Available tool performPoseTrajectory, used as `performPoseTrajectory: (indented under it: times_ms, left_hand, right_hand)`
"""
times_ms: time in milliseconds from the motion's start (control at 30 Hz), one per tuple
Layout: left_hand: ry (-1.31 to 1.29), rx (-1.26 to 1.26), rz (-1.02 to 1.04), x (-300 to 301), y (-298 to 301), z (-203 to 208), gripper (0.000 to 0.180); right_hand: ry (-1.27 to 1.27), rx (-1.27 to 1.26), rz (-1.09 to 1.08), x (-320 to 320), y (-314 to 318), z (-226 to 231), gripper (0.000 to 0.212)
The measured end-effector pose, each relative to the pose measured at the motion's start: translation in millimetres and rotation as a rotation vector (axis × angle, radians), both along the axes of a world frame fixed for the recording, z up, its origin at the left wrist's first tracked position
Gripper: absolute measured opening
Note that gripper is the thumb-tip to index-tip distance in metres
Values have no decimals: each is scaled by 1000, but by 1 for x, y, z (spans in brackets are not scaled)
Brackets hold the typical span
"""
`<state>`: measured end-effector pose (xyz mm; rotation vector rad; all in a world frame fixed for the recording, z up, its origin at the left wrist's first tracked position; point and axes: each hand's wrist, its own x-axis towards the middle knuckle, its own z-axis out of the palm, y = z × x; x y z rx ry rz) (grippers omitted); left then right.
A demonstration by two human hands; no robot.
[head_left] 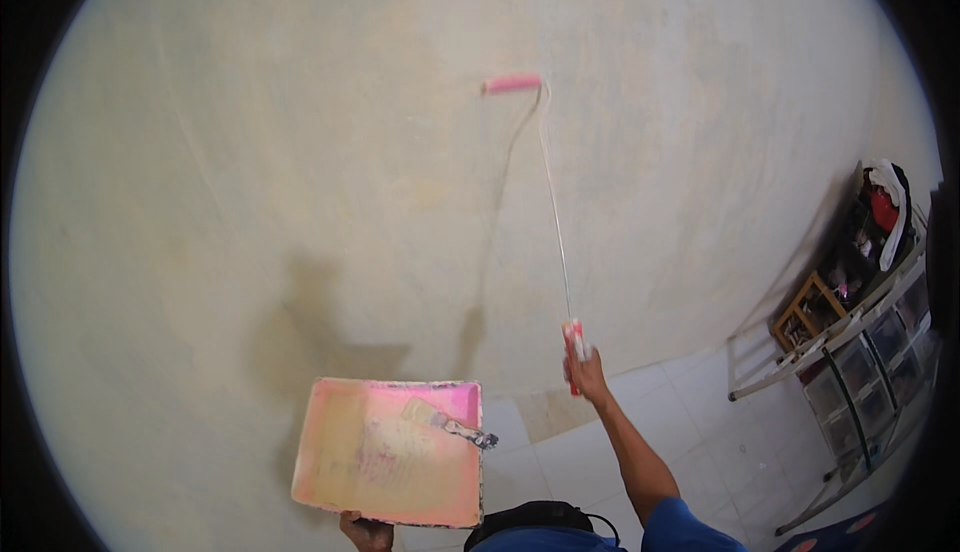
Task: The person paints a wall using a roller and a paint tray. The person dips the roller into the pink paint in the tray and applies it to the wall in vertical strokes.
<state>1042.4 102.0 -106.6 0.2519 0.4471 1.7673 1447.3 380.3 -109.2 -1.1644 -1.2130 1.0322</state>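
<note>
My right hand (pixel 588 374) is closed around the red and white handle of a paint roller (pixel 512 84). Its long thin metal rod reaches up to a pink roller sleeve, which is slightly blurred and lies at or very close to the pale wall (pixel 330 152). Low on the left, my left hand (pixel 367 533) grips the lower edge of a paint tray (pixel 420 492), with most of its fingers hidden beneath. The tray is stained pink, orange and cream. A flat paintbrush (pixel 450 425) with a paint-caked handle lies in it, bristles toward the middle.
Pale floor tiles (pixel 680 422) meet the wall's foot. On the right stand a metal-framed rack (pixel 850 392) with clear drawers and a wooden box (pixel 808 310). Behind these is a dark shelf with red and white cloth (pixel 885 207). Shadows fall on the wall.
</note>
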Motion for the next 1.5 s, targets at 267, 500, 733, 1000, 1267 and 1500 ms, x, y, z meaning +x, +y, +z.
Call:
performPoseTrajectory:
  times_ms: [267,500,733,1000,1267,1500]
  left_hand:
    - [-26,-291,245,16,6,22,26]
    - [-68,-274,215,16,2,20,23]
    - [-60,-239,217,18,-3,24,31]
    - [-93,-223,212,23,3,34,44]
    - [-119,-163,109,14,4,39,43]
    - [-124,-225,132,-2,2,52,31]
  right_hand:
    - [-47,-58,-64,25,-11,8,45]
    - [-45,130,-21,-11,53,134,43]
    - [4,128,-41,-55,58,139,43]
    - [-46,-84,-30,-61,-32,-17,51]
    - [-1,97,-48,-70,33,63,39]
    - [-371,338,-239,-78,-9,142,37]
